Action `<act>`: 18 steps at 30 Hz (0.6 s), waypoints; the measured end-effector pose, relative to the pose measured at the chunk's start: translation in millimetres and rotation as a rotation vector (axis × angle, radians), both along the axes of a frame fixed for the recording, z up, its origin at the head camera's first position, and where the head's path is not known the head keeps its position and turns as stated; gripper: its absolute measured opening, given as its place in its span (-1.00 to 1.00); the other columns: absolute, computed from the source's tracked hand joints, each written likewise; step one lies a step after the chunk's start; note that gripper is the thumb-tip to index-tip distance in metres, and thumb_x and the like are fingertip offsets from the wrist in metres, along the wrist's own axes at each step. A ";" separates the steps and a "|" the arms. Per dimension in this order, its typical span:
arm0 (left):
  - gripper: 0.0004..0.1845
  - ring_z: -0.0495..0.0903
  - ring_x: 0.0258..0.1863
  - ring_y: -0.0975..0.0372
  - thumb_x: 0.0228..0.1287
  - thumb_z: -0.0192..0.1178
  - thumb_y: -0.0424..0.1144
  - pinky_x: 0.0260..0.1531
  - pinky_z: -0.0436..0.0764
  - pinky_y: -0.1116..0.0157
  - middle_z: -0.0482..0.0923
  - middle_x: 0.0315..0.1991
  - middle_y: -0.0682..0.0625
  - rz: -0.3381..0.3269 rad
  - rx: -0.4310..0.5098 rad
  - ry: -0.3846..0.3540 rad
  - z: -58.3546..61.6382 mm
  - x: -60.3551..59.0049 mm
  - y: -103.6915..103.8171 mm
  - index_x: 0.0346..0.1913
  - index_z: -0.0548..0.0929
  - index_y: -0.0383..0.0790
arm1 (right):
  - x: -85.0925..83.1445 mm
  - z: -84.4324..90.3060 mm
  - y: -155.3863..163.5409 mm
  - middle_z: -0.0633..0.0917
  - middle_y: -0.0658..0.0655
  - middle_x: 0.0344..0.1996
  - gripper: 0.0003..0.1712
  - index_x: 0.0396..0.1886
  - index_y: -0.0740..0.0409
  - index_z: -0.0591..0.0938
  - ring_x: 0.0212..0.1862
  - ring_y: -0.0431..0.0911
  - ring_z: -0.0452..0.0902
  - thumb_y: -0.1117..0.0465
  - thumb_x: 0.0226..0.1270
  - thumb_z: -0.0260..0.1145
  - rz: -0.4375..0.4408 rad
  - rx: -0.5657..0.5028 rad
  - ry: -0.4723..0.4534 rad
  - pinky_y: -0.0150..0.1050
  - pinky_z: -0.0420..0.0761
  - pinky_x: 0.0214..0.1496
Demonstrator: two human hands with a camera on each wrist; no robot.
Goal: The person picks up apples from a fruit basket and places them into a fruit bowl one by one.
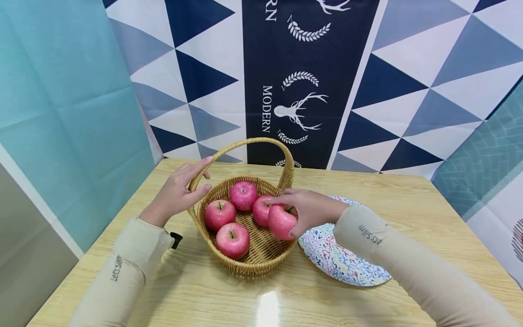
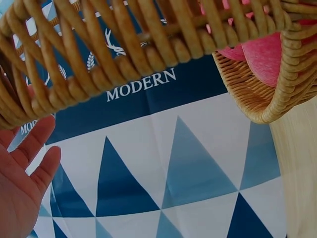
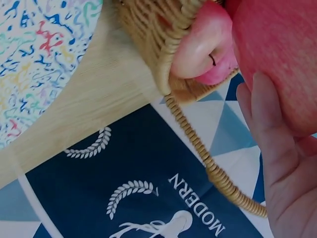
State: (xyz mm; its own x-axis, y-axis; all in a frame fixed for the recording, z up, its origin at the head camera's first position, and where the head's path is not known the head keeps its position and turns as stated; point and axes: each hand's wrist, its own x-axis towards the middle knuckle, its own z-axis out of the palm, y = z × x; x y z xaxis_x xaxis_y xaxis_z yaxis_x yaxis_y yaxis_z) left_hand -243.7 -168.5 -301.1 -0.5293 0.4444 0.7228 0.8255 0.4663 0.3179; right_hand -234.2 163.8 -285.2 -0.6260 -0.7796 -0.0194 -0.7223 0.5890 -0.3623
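A wicker basket [image 1: 249, 270] with a tall arched handle [image 1: 261, 140] stands on the table. Several red apples lie inside, among them one at the front [image 1: 233, 240], one at the left [image 1: 219, 214] and one at the back [image 1: 243, 195]. My right hand [image 1: 312, 206] grips another apple [image 1: 283, 222] over the basket's right side, fingers and thumb around it. It partly covers the apple [image 1: 261, 210] behind. My left hand [image 1: 177, 188] is at the handle's left side, its fingers extended and thumb apart from them; the left wrist view shows this hand [image 2: 22, 183] with spread fingers.
A round board or mat [image 1: 343, 259] with colourful squiggles lies right of the basket, partly beneath my right forearm. The wooden table [image 1: 204, 304] meets a patterned cloth backdrop [image 1: 212, 91] behind the basket. A teal cloth [image 1: 69, 113] hangs at the left.
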 end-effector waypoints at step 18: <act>-0.35 0.42 -0.32 0.08 0.05 0.24 -0.46 -0.40 0.35 0.17 0.56 -0.31 -0.11 0.022 -0.035 0.018 3.2 2.4 0.5 0.30 0.39 -0.37 | -1.9 4.3 42.8 0.54 0.11 -0.07 -0.19 0.18 0.12 0.54 -0.12 -0.03 0.48 0.03 -0.19 0.52 -0.072 0.146 -0.012 -0.17 0.58 -0.19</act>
